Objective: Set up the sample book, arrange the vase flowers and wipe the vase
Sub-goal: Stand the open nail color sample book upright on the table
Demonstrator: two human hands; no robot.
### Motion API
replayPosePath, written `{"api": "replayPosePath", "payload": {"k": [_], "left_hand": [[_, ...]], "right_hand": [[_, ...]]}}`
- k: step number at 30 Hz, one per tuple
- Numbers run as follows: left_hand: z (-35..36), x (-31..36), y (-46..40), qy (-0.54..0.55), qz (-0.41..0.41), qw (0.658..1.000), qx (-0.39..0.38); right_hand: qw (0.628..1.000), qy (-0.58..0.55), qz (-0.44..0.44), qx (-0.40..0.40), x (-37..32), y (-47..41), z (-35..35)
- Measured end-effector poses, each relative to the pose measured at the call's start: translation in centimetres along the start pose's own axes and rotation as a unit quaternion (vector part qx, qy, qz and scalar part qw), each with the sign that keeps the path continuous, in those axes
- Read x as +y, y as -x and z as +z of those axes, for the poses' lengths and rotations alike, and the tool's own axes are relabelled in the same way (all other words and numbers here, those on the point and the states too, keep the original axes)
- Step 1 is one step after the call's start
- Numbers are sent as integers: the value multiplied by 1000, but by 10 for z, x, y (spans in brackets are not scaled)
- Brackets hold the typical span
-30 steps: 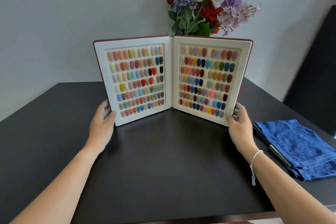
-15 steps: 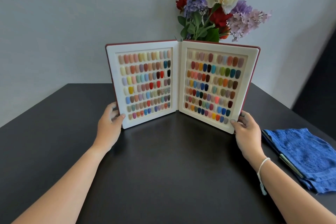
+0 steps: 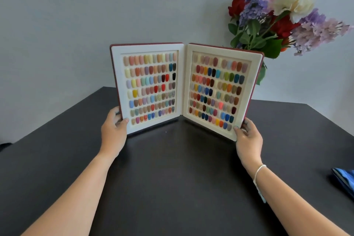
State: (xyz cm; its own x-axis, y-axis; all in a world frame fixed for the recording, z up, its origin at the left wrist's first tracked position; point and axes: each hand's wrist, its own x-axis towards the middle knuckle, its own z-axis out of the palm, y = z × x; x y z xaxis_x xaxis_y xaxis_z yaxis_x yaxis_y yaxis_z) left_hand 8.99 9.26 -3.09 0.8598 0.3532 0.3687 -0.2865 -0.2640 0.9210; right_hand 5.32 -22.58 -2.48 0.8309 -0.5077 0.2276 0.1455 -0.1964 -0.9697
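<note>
Sample book [image 3: 184, 90]: upright, open, on dark surface [image 3: 172, 178]; my left grip [image 3: 113, 130] and right grip [image 3: 248, 136] pinch its lower outer corners. Step: setting up. Flowers [image 3: 277, 17] behind. Next, likely: release, check it stands.

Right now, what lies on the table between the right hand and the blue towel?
Nothing: in the head view, only bare black table runs from the right hand, which holds the sample book, to the blue towel at the frame's edge.
</note>
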Motion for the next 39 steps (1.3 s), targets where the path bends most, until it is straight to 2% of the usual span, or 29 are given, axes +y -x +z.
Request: {"api": "replayPosePath", "payload": {"k": [9,17,30,39], "left_hand": [[-51,-32,-57,-12,-19,992,127],[-60,-49,-98,-23,3,987,160],[-55,-65,-131,-26,1,984,176],[-55,-66,-132,-40,3,984,172]], "right_hand": [[997,-38,-15,-64,-4,-27,135],[995,-49,-13,-88,-1,-69,224],[992,-23,-42,-119,7,-118,268],[990,-43,-17,-130,11,-128,269]]}}
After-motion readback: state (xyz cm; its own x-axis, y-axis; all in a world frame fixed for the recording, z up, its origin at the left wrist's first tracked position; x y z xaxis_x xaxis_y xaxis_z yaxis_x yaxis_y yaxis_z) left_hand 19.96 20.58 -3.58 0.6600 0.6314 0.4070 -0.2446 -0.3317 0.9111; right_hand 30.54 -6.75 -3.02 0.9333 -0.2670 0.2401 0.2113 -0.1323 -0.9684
